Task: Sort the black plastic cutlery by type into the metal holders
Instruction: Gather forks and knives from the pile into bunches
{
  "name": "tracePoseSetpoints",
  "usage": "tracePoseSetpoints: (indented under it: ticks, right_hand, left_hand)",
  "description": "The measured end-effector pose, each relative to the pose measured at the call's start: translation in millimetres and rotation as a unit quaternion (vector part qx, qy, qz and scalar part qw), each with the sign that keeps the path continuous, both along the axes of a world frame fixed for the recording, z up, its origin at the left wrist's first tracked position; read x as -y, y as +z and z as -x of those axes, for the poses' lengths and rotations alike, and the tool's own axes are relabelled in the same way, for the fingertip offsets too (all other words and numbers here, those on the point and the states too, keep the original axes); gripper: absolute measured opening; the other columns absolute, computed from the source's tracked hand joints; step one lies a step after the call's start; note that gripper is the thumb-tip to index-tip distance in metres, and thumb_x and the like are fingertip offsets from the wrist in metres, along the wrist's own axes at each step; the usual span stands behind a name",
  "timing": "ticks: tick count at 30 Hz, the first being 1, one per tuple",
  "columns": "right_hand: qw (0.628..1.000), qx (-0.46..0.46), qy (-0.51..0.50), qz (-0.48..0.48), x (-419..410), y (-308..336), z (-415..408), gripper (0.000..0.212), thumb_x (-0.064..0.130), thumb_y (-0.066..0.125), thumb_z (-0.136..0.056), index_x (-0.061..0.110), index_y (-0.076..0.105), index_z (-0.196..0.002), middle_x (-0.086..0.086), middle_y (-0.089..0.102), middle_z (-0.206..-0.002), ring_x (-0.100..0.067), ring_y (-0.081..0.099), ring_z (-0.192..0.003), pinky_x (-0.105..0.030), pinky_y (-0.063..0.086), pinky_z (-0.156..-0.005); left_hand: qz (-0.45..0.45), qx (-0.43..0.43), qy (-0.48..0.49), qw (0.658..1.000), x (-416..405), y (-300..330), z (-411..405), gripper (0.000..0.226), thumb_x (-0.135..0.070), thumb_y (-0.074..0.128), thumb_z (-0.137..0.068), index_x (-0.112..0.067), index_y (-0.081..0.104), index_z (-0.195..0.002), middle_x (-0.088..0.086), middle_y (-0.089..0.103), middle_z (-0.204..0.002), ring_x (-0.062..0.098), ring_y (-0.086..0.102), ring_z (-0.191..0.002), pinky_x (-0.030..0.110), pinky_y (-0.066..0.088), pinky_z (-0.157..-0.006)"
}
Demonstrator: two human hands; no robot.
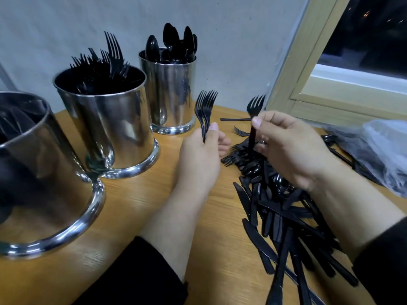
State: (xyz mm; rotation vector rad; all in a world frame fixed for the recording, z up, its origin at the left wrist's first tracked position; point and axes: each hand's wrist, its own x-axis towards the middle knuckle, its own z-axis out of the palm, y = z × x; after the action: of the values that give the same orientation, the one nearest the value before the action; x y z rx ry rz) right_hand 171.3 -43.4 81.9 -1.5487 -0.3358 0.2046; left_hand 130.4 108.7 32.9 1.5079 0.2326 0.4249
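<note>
Head view: left hand [201, 150] grips a small bunch of forks [206, 106], tines up; right hand [288, 146] pinches one fork [255, 106] upright over the mixed pile [277, 208] on the table [136, 208]. Middle holder [108, 119] carries forks, far holder [170, 89] spoons, near holder [33, 164] contents unclear. Much remains, mostly knives.

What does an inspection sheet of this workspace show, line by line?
Surface: wooden table, partly covered.
Job's things: three shiny metal holders; middle holder holds forks, far holder holds spoons, near holder contents unclear. Loose pile of black plastic cutlery at right.
Clutter: crumpled clear plastic bag.
Grippers: left hand grips a bunch of black forks; right hand pinches a single black fork.
Cables: nothing seen.
Surroundings: grey wall, wooden window frame.
</note>
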Motion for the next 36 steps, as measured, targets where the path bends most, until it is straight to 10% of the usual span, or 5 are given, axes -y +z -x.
tracePoseSetpoints:
  ticks: [5, 11, 19, 27, 36]
  right_hand:
    - [0.992, -0.075, 0.032, -0.098, 3.9, 7.1, 8.7, 0.009, 0.012, 0.062, -0.094, 0.012, 0.059, -0.086, -0.005, 0.053, -0.081, -0.010, 0.048, -0.067, -0.024, 0.036, -0.062]
    - [0.998, -0.039, -0.046, -0.026, 9.6, -0.1, 17.4, 0.005, 0.013, 0.069, -0.092, 0.013, 0.065, -0.095, -0.002, 0.066, -0.081, -0.007, 0.057, -0.066, -0.027, 0.035, -0.064]
    - [0.892, 0.148, -0.207, 0.374, 79.1, -34.2, 24.8, 0.014, 0.038, 0.070, -0.091, 0.026, 0.066, -0.086, 0.010, 0.067, -0.077, -0.005, 0.060, -0.073, -0.018, 0.041, -0.064]
    - [0.834, 0.170, -0.188, 0.490, 70.6, -56.9, 28.4, 0.055, 0.057, 0.068, -0.086, 0.021, 0.065, -0.128, 0.003, 0.066, -0.114, -0.019, 0.060, -0.110, -0.041, 0.048, -0.099]
    - [0.863, 0.144, -0.218, 0.432, 74.7, -62.3, 23.2, 0.003, 0.028, 0.068, -0.094, 0.026, 0.070, -0.092, 0.012, 0.065, -0.086, -0.010, 0.059, -0.081, -0.026, 0.039, -0.070]
  left_hand:
    - [-0.036, -0.004, -0.126, 0.991, 16.8, 1.6, 7.1, 0.032, -0.039, 0.045, -0.109, -0.017, 0.068, -0.101, 0.006, 0.077, -0.087, 0.025, 0.074, -0.073, 0.043, 0.064, -0.071]
    - [0.061, -0.035, -0.179, 0.981, 31.0, 4.4, 15.2, 0.036, -0.039, 0.046, -0.109, -0.005, 0.054, -0.102, -0.002, 0.038, -0.065, 0.014, 0.027, -0.052, 0.032, 0.017, -0.048]
    - [0.032, -0.028, -0.165, 0.985, 33.8, -7.8, 9.7, 0.017, -0.023, 0.053, -0.107, -0.009, 0.061, -0.111, 0.004, 0.060, -0.071, 0.016, 0.046, -0.049, 0.028, 0.046, -0.045]
    - [0.030, -0.085, -0.140, 0.986, 40.7, -15.2, 9.4, 0.021, -0.036, 0.055, -0.106, -0.017, 0.055, -0.099, -0.006, 0.041, -0.064, 0.012, 0.027, -0.049, 0.024, 0.024, -0.040]
    - [-0.045, -0.083, -0.131, 0.987, 48.3, -18.4, 7.9, 0.041, -0.042, 0.060, -0.101, -0.001, 0.059, -0.101, 0.001, 0.046, -0.068, 0.013, 0.034, -0.051, 0.026, 0.030, -0.044]
